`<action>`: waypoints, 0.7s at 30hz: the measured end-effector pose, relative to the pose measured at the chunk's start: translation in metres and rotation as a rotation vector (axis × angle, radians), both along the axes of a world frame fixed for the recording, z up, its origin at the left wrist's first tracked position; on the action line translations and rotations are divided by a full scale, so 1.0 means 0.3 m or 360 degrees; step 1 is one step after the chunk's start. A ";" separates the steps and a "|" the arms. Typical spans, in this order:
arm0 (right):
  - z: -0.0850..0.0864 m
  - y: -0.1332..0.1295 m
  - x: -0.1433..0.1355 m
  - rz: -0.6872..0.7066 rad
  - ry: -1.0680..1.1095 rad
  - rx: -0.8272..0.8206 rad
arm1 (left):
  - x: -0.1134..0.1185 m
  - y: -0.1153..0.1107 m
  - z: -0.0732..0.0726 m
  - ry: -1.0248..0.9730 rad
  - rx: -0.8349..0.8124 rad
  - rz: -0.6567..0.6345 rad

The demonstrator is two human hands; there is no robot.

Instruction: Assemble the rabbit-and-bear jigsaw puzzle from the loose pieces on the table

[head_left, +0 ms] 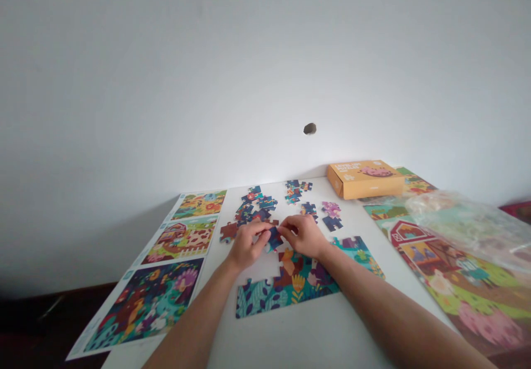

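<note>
Head view: the left hand and right hand pinch a dark-blue puzzle piece between them; the part-joined puzzle lies just wearer-side of the grip, long axis left-right, its stepped gap nearer the left hand.

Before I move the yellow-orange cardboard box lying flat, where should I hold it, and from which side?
Probably by the left end of the yellow-orange cardboard box, coming from the front left. That end is uncovered, whereas the back is close to the white wall and crumpled clear plastic lies near the right front corner.
</note>
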State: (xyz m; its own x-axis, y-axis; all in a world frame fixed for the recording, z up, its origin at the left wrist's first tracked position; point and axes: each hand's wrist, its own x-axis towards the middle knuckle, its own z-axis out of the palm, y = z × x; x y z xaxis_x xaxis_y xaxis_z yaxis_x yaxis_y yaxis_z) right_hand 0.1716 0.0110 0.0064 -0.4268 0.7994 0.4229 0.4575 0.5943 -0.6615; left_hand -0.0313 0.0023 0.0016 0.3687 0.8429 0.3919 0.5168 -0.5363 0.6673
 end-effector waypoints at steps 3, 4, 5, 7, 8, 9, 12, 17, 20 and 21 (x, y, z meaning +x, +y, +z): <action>-0.014 0.000 0.000 0.0204 -0.0099 -0.0095 | -0.011 -0.005 0.008 0.0103 -0.0008 -0.0112; -0.018 0.000 0.000 0.0272 -0.0129 -0.0142 | -0.014 -0.005 0.008 0.0136 -0.0019 -0.0146; -0.021 -0.001 0.001 0.0330 -0.0159 -0.0185 | -0.016 -0.005 0.006 0.0168 -0.0035 -0.0179; -0.025 -0.002 0.002 0.0412 -0.0218 -0.0250 | -0.018 -0.005 0.003 0.0230 -0.0068 -0.0235; -0.025 -0.002 0.003 0.0438 -0.0247 -0.0267 | -0.018 -0.004 0.002 0.0262 -0.0082 -0.0261; -0.023 -0.003 0.003 0.0455 -0.0274 -0.0272 | -0.017 -0.005 0.002 0.0296 -0.0092 -0.0282; -0.014 -0.005 0.004 0.0476 -0.0330 -0.0259 | -0.011 -0.007 0.007 0.0390 -0.0108 -0.0310; -0.004 -0.005 0.006 0.0474 -0.0373 -0.0219 | -0.004 -0.008 0.012 0.0425 -0.0091 -0.0294; -0.007 -0.002 0.008 0.0474 -0.0388 -0.0214 | -0.003 -0.007 0.009 0.0417 -0.0081 -0.0282; -0.008 -0.001 0.009 0.0470 -0.0395 -0.0213 | -0.003 -0.007 0.009 0.0413 -0.0079 -0.0273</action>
State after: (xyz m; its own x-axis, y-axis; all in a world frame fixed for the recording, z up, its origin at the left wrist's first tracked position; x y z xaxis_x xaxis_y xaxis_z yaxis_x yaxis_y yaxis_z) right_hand 0.1742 0.0107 0.0040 -0.7224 0.6679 0.1788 0.4353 0.6402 -0.6330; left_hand -0.0323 0.0004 0.0043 0.5896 0.7754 0.2259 0.5780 -0.6005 0.5525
